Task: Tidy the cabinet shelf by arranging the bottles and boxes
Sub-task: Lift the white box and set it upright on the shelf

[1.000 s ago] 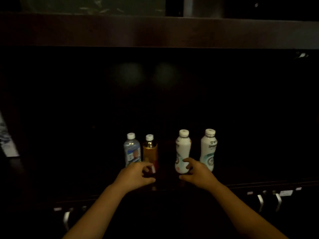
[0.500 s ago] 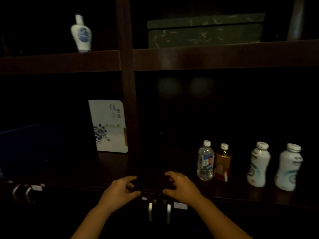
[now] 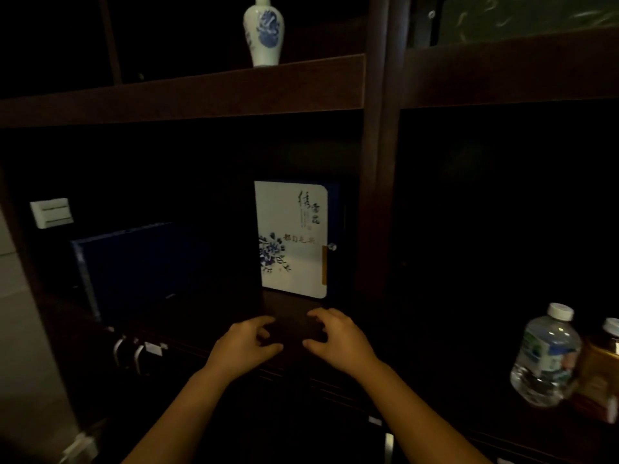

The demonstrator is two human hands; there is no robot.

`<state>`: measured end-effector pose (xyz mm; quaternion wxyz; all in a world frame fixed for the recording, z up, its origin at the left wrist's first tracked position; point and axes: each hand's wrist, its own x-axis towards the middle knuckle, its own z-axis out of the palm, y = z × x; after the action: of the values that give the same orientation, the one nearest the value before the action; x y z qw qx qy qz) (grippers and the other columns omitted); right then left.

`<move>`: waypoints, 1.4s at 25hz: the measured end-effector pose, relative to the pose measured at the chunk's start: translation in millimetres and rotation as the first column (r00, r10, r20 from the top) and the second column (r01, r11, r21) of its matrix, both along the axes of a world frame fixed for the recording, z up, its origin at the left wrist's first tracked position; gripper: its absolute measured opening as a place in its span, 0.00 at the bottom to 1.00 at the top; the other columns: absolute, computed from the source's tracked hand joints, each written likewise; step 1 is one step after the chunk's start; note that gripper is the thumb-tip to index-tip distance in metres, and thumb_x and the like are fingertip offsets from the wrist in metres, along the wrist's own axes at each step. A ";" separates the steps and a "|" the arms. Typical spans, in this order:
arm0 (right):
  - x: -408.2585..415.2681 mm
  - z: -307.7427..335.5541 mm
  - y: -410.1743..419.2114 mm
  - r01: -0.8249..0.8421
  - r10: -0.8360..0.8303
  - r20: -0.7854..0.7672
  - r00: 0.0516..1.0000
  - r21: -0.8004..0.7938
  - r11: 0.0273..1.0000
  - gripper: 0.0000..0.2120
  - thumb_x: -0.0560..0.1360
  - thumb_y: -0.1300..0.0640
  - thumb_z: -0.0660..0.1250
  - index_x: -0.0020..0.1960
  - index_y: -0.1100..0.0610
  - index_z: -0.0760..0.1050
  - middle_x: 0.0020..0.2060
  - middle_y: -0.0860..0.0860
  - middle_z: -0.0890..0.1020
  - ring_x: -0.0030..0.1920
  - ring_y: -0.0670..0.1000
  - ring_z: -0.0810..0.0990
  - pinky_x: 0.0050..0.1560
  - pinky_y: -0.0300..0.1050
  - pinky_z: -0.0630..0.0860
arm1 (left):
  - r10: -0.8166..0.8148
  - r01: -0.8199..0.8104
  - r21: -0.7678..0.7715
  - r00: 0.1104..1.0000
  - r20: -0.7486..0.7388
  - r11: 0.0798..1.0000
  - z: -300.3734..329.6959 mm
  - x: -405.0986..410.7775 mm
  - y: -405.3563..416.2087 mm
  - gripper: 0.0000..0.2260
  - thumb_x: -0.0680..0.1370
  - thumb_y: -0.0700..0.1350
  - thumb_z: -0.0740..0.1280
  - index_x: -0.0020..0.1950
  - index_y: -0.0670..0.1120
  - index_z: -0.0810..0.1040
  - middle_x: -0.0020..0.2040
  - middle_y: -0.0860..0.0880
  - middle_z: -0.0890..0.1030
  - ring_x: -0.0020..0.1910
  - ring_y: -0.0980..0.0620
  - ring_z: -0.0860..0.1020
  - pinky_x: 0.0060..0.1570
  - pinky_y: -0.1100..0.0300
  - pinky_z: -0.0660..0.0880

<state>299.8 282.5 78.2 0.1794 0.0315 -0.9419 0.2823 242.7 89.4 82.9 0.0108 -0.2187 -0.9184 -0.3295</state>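
A white box with blue flowers (image 3: 290,239) stands upright at the back of the left compartment, beside the dark wooden divider (image 3: 376,195). A dark blue box (image 3: 134,262) stands to its left. At the right edge are a clear water bottle (image 3: 544,356) and an amber bottle (image 3: 603,370), partly cut off. My left hand (image 3: 246,344) and my right hand (image 3: 338,338) hover side by side over the shelf's front edge, below the white box, fingers loosely curled, holding nothing.
A blue-and-white vase (image 3: 264,30) stands on the upper shelf (image 3: 181,95). A green box (image 3: 529,18) sits on the upper right shelf. Metal handles (image 3: 129,354) hang below the shelf at left. A white wall switch (image 3: 52,212) is at far left.
The view has swung left from the bottles to the boxes' compartment. Both hands left the bottles and now hover in front of the white box, holding nothing.
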 end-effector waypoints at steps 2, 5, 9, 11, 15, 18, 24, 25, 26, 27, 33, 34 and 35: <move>-33.4 5.7 -5.8 0.013 -0.014 -0.012 1.000 -0.029 0.999 0.29 0.70 0.49 0.70 0.68 0.51 0.64 0.61 0.54 0.74 0.58 0.54 0.75 0.56 0.47 0.75 | 0.009 -0.009 0.015 1.000 -0.022 1.000 10.2 -31.0 -9.5 0.30 0.68 0.55 0.72 0.68 0.53 0.68 0.48 0.54 0.77 0.47 0.55 0.79 0.53 0.54 0.78; -77.5 12.1 -10.4 0.028 -0.029 -0.017 0.999 -0.064 0.998 0.30 0.70 0.49 0.70 0.68 0.50 0.63 0.61 0.54 0.73 0.57 0.54 0.75 0.54 0.46 0.75 | 0.032 -0.030 0.081 0.999 -0.034 0.996 15.5 -76.0 -22.9 0.29 0.68 0.54 0.72 0.68 0.54 0.68 0.48 0.55 0.77 0.45 0.57 0.79 0.50 0.56 0.79; -117.0 10.0 -4.4 0.078 -0.076 0.024 0.997 -0.074 0.994 0.30 0.70 0.49 0.71 0.68 0.50 0.64 0.62 0.54 0.72 0.55 0.50 0.74 0.53 0.40 0.73 | -0.013 0.014 0.115 1.000 -0.006 0.993 5.9 -129.4 -27.9 0.29 0.68 0.54 0.72 0.67 0.54 0.69 0.46 0.57 0.77 0.44 0.61 0.78 0.49 0.60 0.78; -134.5 5.3 1.5 0.139 -0.136 0.049 0.990 -0.080 0.987 0.30 0.70 0.48 0.71 0.68 0.49 0.64 0.62 0.53 0.72 0.52 0.46 0.72 0.52 0.37 0.72 | -0.060 0.058 0.113 0.998 0.014 0.992 -2.0 -161.0 -27.6 0.29 0.68 0.54 0.72 0.67 0.54 0.69 0.47 0.56 0.77 0.44 0.61 0.78 0.49 0.60 0.78; -158.6 -7.8 6.7 0.316 -0.309 0.101 0.946 -0.070 0.946 0.30 0.70 0.48 0.70 0.69 0.50 0.64 0.63 0.53 0.72 0.58 0.48 0.73 0.56 0.38 0.73 | -0.186 0.185 0.018 0.979 0.087 0.982 -14.3 -224.1 -27.7 0.29 0.69 0.54 0.72 0.68 0.52 0.68 0.49 0.53 0.78 0.45 0.58 0.79 0.52 0.58 0.78; -171.7 -11.2 4.1 0.425 -0.418 0.105 0.902 -0.059 0.903 0.29 0.70 0.50 0.71 0.68 0.52 0.66 0.63 0.54 0.73 0.60 0.49 0.73 0.57 0.38 0.73 | -0.261 0.264 -0.036 0.962 0.086 0.964 -9.4 -265.5 -30.8 0.29 0.69 0.54 0.72 0.68 0.51 0.69 0.52 0.51 0.80 0.47 0.56 0.79 0.54 0.57 0.78; -212.4 27.6 19.1 0.582 -0.580 0.049 0.813 -0.093 0.808 0.33 0.68 0.51 0.73 0.69 0.53 0.65 0.62 0.55 0.75 0.57 0.51 0.76 0.52 0.39 0.73 | -0.300 0.300 0.009 0.953 0.025 0.954 33.1 -342.8 -28.5 0.31 0.67 0.55 0.73 0.68 0.51 0.69 0.54 0.48 0.80 0.49 0.52 0.78 0.52 0.57 0.77; -220.4 37.5 25.0 0.610 -0.611 0.030 0.791 -0.111 0.785 0.34 0.67 0.51 0.74 0.69 0.54 0.63 0.63 0.56 0.75 0.60 0.53 0.75 0.55 0.42 0.74 | -0.292 0.292 0.038 0.956 0.006 0.956 41.9 -353.3 -24.9 0.32 0.67 0.56 0.73 0.68 0.50 0.68 0.55 0.47 0.80 0.50 0.51 0.78 0.52 0.58 0.77; -229.1 47.9 30.9 0.641 -0.646 0.008 0.763 -0.139 0.755 0.36 0.67 0.52 0.74 0.70 0.54 0.62 0.64 0.56 0.74 0.61 0.54 0.74 0.57 0.45 0.74 | -0.273 0.273 0.081 0.962 -0.012 0.959 52.0 -365.0 -20.0 0.33 0.66 0.56 0.73 0.69 0.50 0.67 0.56 0.47 0.79 0.51 0.50 0.78 0.52 0.58 0.76; -238.0 57.5 36.9 0.672 -0.685 -0.014 0.729 -0.177 0.719 0.38 0.67 0.52 0.74 0.71 0.54 0.60 0.65 0.57 0.73 0.63 0.56 0.74 0.58 0.47 0.74 | -0.247 0.248 0.134 0.969 -0.022 0.959 61.6 -377.3 -14.7 0.35 0.66 0.56 0.74 0.70 0.50 0.66 0.58 0.46 0.79 0.53 0.50 0.78 0.53 0.57 0.76; -280.7 84.1 67.1 0.558 -0.666 -0.027 0.745 -0.521 0.645 0.39 0.65 0.55 0.76 0.71 0.54 0.61 0.66 0.58 0.72 0.62 0.59 0.73 0.54 0.50 0.76 | -0.186 0.172 0.296 0.982 0.021 0.940 96.5 -415.4 31.9 0.38 0.69 0.51 0.73 0.74 0.49 0.57 0.72 0.44 0.67 0.68 0.42 0.68 0.64 0.51 0.68; -286.7 84.3 68.6 0.547 -0.661 -0.001 0.750 -0.561 0.621 0.39 0.65 0.55 0.76 0.71 0.55 0.61 0.66 0.59 0.72 0.62 0.59 0.73 0.54 0.52 0.77 | -0.173 0.161 0.317 0.985 0.009 0.935 97.0 -415.3 38.7 0.37 0.69 0.50 0.73 0.73 0.48 0.58 0.71 0.43 0.68 0.68 0.42 0.69 0.65 0.50 0.68; -292.6 84.0 70.4 0.547 -0.667 0.018 0.745 -0.589 0.595 0.39 0.66 0.56 0.76 0.71 0.56 0.61 0.67 0.59 0.71 0.63 0.60 0.72 0.56 0.54 0.76 | -0.161 0.149 0.343 0.987 0.005 0.927 96.5 -414.7 45.7 0.36 0.70 0.49 0.73 0.73 0.47 0.60 0.71 0.43 0.69 0.67 0.41 0.69 0.64 0.49 0.69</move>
<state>7.2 352.9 162.2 0.3615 -0.3175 -0.7455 0.4613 -172.0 135.2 179.5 0.0075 -0.2799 -0.8273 -0.4870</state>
